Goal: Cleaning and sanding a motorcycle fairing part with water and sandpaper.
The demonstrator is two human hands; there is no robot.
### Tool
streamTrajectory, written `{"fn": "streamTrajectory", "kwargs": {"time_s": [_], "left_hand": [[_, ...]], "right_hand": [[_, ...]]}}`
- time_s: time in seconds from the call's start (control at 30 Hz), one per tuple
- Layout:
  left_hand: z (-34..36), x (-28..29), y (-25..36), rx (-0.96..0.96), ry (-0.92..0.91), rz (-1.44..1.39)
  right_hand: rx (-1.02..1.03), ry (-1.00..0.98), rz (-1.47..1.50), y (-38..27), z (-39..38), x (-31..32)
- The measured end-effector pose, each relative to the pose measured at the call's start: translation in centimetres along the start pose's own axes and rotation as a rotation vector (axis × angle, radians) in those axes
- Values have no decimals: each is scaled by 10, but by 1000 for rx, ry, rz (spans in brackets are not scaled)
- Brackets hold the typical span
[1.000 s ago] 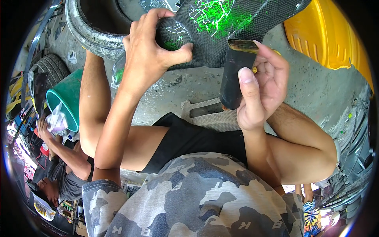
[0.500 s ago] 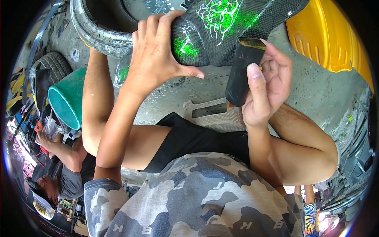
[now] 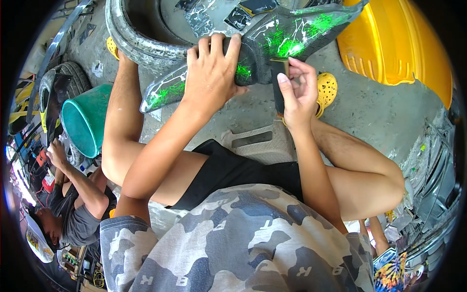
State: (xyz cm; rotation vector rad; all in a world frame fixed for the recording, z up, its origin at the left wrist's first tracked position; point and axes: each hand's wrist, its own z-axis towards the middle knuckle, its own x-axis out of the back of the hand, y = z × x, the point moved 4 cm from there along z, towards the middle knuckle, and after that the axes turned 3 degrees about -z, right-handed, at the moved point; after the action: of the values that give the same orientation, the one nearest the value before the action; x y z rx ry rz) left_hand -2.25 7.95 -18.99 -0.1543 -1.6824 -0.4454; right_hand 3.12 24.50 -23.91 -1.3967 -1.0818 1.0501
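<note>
A dark, carbon-patterned panel [image 3: 318,29] with green and white splatters lies across the old tyre's rim, its narrow end pointing lower left. My left hand [image 3: 211,73] grips it over the middle, fingers curled across the top and thumb on the near side. In my right hand [image 3: 299,100] is a flat black rectangular block [image 3: 278,90] with a tan end, pinched between thumb and fingers. The block stands upright close to the panel's near edge; whether they touch I cannot tell.
The tyre [image 3: 146,56] holds several dark sheets [image 3: 238,18]. A green bucket [image 3: 73,121] stands left, a yellow plastic panel [image 3: 389,44] right. Between my legs is a grey stool [image 3: 260,148]; a yellow clog [image 3: 328,90] is on my right foot. Another person [image 3: 82,214] works at the left.
The panel now shows more of its length, with its narrow end out at lower left. Both hands sit closer together, the left shifted right and the right leftward with the block.
</note>
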Motion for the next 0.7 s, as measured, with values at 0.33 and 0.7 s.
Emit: {"fn": "streamTrajectory", "kwargs": {"time_s": [0.33,0.7], "left_hand": [[31,-3,-30,-79,-334,-229],[45,-6,-24,298,-369,-154]], "right_hand": [[64,2,-186,4,9,2],[278,28,-511,-27,-15,-13]]}}
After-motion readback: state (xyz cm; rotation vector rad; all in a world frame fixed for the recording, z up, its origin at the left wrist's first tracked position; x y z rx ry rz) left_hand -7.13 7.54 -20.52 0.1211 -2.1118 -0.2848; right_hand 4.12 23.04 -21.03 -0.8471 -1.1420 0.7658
